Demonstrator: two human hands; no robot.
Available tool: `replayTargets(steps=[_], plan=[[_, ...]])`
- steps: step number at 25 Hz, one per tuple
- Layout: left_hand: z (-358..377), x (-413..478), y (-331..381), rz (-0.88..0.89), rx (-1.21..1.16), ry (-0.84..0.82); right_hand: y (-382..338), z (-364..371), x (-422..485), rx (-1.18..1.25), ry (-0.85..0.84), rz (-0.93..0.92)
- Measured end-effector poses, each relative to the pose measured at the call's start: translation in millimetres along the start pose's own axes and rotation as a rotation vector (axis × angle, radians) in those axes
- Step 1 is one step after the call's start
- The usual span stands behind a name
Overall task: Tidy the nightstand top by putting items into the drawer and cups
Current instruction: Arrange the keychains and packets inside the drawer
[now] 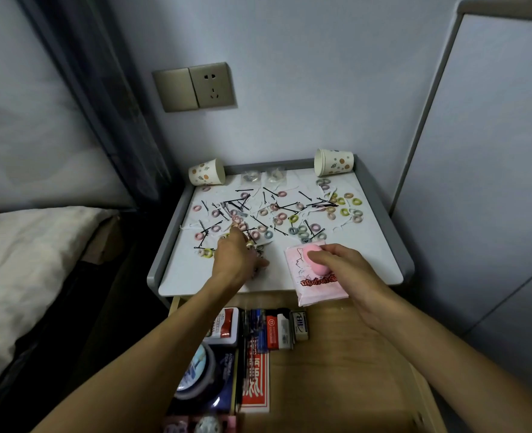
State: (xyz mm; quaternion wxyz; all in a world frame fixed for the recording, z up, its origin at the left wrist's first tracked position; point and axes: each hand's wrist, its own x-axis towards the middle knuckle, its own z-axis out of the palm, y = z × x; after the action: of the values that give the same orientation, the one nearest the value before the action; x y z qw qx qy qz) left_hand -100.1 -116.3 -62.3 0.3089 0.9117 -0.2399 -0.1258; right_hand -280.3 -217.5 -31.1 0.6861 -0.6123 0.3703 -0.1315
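Head view, 1 item list. Nightstand point(371, 251): white top, grey raised rim. Hair ties point(293, 219), many, pastel, strewn across top w/ black pins point(260, 220) tangled among them. Cups: 1 cup point(207, 175) on its side at back-L corner; cup stack point(333, 162) on its side at back-R corner. 2 small clear bags point(250, 177) lay at back edge betw. cups. L hand point(236, 257) was down on ties at front-L of top, forefinger out touching a tie, other fingers curled; whether it gripped any, can't tell. R hand point(343, 267), well apart from L, gripped pink pack point(319, 284) w/ pink sponge point(316, 260) pinned on it under thumb; pack overhung top's front edge, above drawer point(361, 354). Drawer stood open, wood floor; L side held small boxes, red box point(255, 382), round tin point(196, 373). Wall socket point(196, 87) above; bed point(24, 260) to L.
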Motion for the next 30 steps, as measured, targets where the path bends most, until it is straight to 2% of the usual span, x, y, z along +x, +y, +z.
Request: replayTargets(steps=[5, 11, 14, 19, 24, 28, 30], plan=[[8, -1, 7, 0.008, 0.037, -0.022, -1, -3, -2, 0.009, 0.009, 0.002], [9, 0, 11, 0.058, 0.313, -0.018, 0, -3, -2, 0.026, -0.002, 0.003], [6, -1, 14, 0.057, 0.309, -0.061, 2, -2, -1, 0.016, -0.003, 0.005], [1, -3, 9, 0.158, -0.02, -0.103, 8, -8, -2, 0.002, -0.024, 0.01], [-12, -28, 12, 0.114, -0.433, -0.213, 12, -13, -9, -0.067, -0.047, 0.015], [-23, -66, 14, 0.024, -0.676, -0.35, 28, -26, -20, -0.308, -0.143, 0.087], [-20, -87, 9, -0.037, -0.74, -0.387, 48, -32, -24, -0.433, -0.127, 0.125]])
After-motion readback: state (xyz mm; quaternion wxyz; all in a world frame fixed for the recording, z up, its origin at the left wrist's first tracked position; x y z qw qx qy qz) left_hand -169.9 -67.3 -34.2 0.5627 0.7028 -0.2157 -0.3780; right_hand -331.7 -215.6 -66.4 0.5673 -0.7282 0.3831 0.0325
